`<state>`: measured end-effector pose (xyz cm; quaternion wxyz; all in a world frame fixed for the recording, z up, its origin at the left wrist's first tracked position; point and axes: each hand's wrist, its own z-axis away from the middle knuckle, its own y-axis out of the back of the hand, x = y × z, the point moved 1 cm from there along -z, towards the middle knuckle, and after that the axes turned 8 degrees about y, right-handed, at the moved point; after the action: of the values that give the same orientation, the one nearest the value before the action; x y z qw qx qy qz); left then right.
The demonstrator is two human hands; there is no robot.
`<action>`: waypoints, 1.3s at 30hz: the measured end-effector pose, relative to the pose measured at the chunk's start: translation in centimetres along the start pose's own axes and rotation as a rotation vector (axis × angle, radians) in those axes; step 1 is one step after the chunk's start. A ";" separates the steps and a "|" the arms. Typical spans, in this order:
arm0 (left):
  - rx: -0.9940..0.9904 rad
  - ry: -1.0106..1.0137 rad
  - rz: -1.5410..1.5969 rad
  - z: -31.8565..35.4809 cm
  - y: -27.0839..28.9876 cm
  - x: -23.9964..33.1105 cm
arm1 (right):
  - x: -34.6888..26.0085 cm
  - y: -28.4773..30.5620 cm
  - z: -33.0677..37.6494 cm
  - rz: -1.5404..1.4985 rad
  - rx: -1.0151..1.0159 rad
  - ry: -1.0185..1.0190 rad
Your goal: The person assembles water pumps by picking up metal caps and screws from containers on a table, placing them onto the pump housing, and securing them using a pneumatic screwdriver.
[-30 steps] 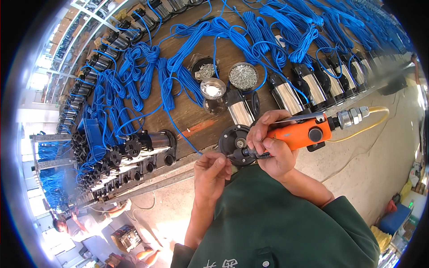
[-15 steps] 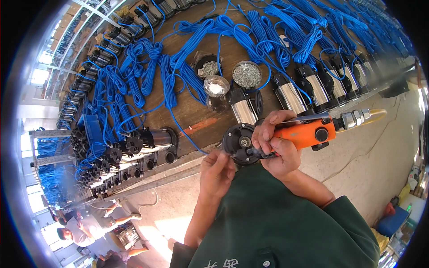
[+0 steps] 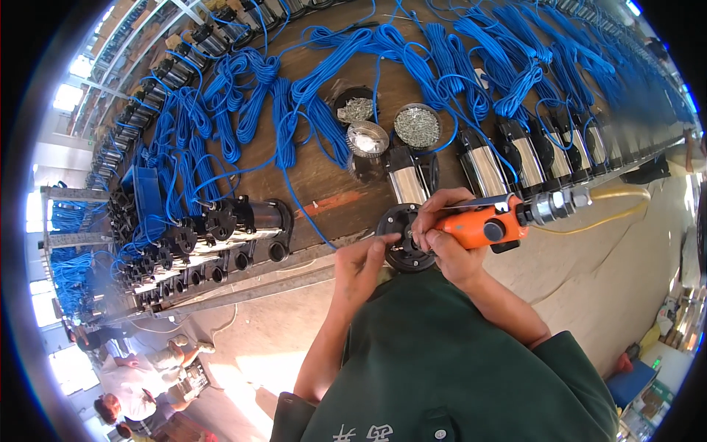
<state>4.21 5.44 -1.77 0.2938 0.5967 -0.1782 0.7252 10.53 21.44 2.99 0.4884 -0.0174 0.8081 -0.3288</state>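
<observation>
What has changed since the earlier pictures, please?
The left hand has moved up and right, now reaching over the round black part; the right hand has brought the orange tool leftward, nearer that part's middle. The right hand keeps its grip; the blue cable bundles and bowl of small metal parts stayed put.

The left one of two wide fisheye cameras worn side by side on the person's head looks steeply down, over the green shirt (image 3: 442,353) that fills the lower middle. It faces across the counter (image 3: 331,177), whose near edge bows through the middle of the view and whose far reaches curve toward the upper rim. The left fingers (image 3: 376,254) and right fingers (image 3: 434,206) lie close to the lens, near the centre, by that edge. Floor (image 3: 582,272) shows on both sides of the shirt, and the corners go black
</observation>
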 end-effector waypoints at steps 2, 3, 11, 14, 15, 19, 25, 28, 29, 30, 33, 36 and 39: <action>0.028 0.058 0.093 0.0 -0.2 0.2 | 0.0 -1.0 -0.2 0.068 0.016 -0.044; 0.042 0.087 0.136 0.0 -0.2 0.3 | 0.0 -1.1 -0.3 0.104 -0.031 -0.030; -0.059 0.208 0.281 -0.9 0.6 -0.4 | 0.1 -0.9 0.1 0.199 -0.100 -0.056; 0.068 0.159 0.200 -4.4 1.2 0.3 | -1.8 -1.0 -0.6 0.182 -0.033 -0.069; 0.052 0.091 0.118 -6.9 1.7 0.9 | -2.2 -0.5 -0.6 0.215 -0.040 -0.088; 0.039 -0.286 -0.447 -19.1 0.7 1.9 | -5.8 1.5 -0.2 0.417 -0.196 0.035; -0.289 -0.360 -1.314 -34.3 -8.0 -5.7 | -6.7 5.9 3.2 0.172 0.271 0.241; -0.281 -0.380 -1.383 -35.6 -9.2 -7.4 | -7.4 7.6 4.3 0.125 0.402 0.270; -0.262 -0.394 -1.342 -35.9 -9.1 -7.8 | -7.4 8.1 4.4 0.126 0.427 0.308; -0.235 -0.356 -1.335 -35.7 -9.5 -6.3 | -7.7 8.6 4.0 0.099 0.465 0.306; -0.194 -0.321 -1.148 -35.0 -8.5 -7.0 | -7.8 8.9 3.3 -0.011 0.552 0.284; -0.114 -0.276 -0.941 -35.4 -7.3 -7.8 | -8.2 9.0 1.9 -0.051 0.505 0.311; -0.195 -0.517 -1.117 -33.7 -8.2 -7.5 | -8.6 8.8 0.9 -0.107 0.512 0.296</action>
<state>-15.33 30.67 -17.37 0.6293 0.7265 0.0299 0.2746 18.28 30.86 4.55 0.3358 0.1117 0.7591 -0.5464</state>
